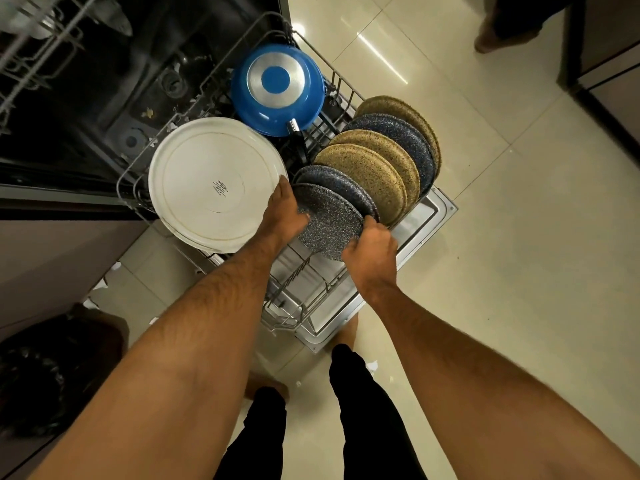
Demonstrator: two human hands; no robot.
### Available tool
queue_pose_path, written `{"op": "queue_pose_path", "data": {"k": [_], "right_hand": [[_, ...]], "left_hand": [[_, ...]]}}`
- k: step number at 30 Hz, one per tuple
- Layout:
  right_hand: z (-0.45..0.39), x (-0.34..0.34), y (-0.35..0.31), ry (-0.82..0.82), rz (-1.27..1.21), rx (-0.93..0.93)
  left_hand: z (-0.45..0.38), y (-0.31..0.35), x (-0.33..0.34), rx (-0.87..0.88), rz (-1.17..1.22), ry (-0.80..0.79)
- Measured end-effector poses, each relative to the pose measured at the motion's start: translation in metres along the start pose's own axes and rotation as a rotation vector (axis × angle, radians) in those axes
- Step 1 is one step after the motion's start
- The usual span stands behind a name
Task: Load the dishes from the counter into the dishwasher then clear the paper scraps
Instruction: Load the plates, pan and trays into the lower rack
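The dishwasher's lower rack [304, 303] is pulled out over the open door. Both hands hold the nearest speckled grey-blue plate [329, 223], which stands on edge at the front of a row of speckled plates. My left hand [285, 211] grips its left rim, and my right hand [370, 242] grips its lower right rim. Behind it stand several blue and tan speckled plates [374, 168]. A large white plate [211, 183] leans at the rack's left. A blue pan [278, 86] lies upside down at the back.
White paper scraps [372, 367] lie on the tiled floor near my feet and by the cabinet at left. A black bin [38, 379] stands at lower left. Another person's feet [491, 32] show at top right. The upper rack [38, 32] is at top left.
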State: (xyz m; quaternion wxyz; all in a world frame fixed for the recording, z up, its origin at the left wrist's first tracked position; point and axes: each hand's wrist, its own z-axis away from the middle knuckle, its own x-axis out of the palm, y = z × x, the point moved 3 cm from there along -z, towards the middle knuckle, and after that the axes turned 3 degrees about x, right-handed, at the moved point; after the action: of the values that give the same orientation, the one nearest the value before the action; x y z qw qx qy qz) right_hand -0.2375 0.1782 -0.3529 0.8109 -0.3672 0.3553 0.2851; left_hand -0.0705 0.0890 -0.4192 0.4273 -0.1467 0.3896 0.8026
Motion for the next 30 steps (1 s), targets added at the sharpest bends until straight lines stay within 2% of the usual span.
{"op": "queue_pose_path", "data": {"k": [12,19,23,28,30], "right_hand": [[0.026,0.003,-0.002,0.035,-0.018,-0.036],[0.064,-0.005,-0.017,0.019,0.057,-0.116],[0.097,-0.022,-0.058,0.021,0.143,-0.242],[0.151,-0.051,-0.144,0.081,0.218,-0.489],[0.157,-0.056,-0.164,0.095,0.271,-0.537]], "left_hand": [[0.035,-0.005,-0.014,0.092,-0.009,0.117],[0.103,-0.018,-0.041,0.104,-0.168,0.216],[0.164,-0.026,-0.082,0.155,-0.365,0.385],[0.241,-0.04,-0.158,0.155,-0.405,0.574],[0.258,-0.043,-0.178,0.143,-0.42,0.601]]}}
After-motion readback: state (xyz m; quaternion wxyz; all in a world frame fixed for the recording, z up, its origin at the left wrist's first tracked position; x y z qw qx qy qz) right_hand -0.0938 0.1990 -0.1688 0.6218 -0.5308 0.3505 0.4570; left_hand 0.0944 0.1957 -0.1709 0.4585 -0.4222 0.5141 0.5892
